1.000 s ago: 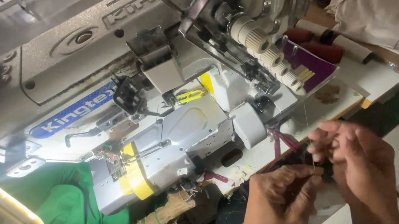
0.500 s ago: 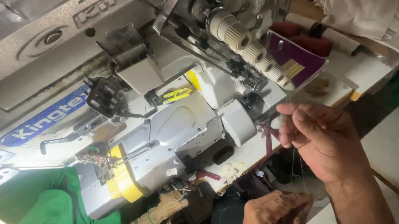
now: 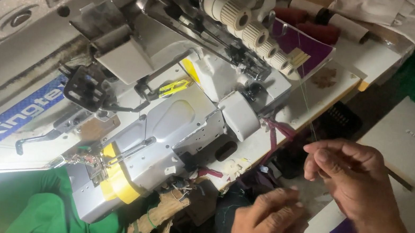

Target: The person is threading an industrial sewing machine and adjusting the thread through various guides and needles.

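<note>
Beside sewing machine (image 3: 164,121), right hand (image 3: 352,175) pinching thread (image 3: 306,100), green fabric (image 3: 46,207)

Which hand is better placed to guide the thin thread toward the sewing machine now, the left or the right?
Probably the right. The right hand pinches the thin thread that runs up to the sewing machine and is nearer to it. The left hand is lower, with nothing visible in its grip.
</note>
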